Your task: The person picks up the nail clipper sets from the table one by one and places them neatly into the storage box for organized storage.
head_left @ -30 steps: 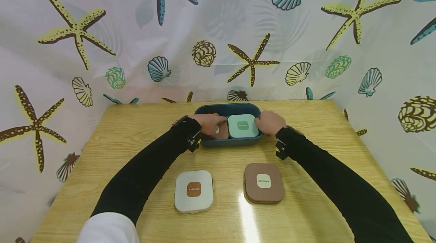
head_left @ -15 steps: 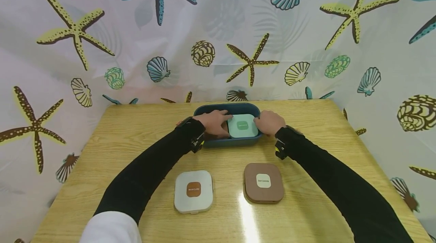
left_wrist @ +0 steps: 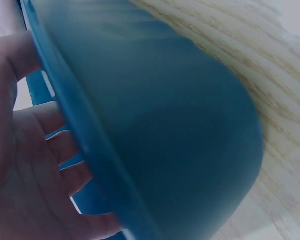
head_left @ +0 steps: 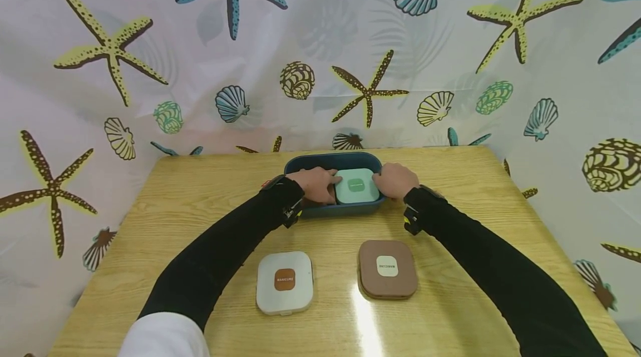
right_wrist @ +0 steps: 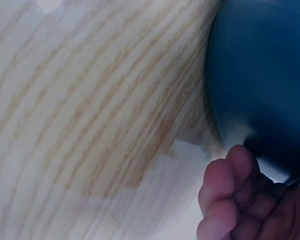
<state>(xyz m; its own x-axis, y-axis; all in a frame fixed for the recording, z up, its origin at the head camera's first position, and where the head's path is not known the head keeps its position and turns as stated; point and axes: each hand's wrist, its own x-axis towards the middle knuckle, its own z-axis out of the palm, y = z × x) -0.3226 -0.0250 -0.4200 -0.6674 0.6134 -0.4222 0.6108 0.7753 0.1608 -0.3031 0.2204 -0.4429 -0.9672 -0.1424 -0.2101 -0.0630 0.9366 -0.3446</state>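
Observation:
A dark blue tray [head_left: 334,211] stands at the far middle of the wooden table [head_left: 200,196]. A mint green square case [head_left: 356,186] lies in its right half. My left hand [head_left: 320,183] reaches over the tray's left rim, and its fingers touch the green case's left edge. It hides whatever lies beneath it. In the left wrist view the fingers [left_wrist: 40,160] lie fairly straight inside the tray [left_wrist: 180,130]. My right hand [head_left: 394,180] grips the tray's right rim. The right wrist view shows its fingers [right_wrist: 235,200] curled against the tray's outer wall [right_wrist: 260,75].
A white case with a brown label [head_left: 285,282] and a brown case with a white label [head_left: 388,268] lie near the table's front, between my arms. A curtain printed with starfish and shells [head_left: 350,40] hangs behind and beside the table.
My left hand has slid right inside the tray, off the brown case it touched, until its fingers reach the green case. The right hand has stayed at the rim.

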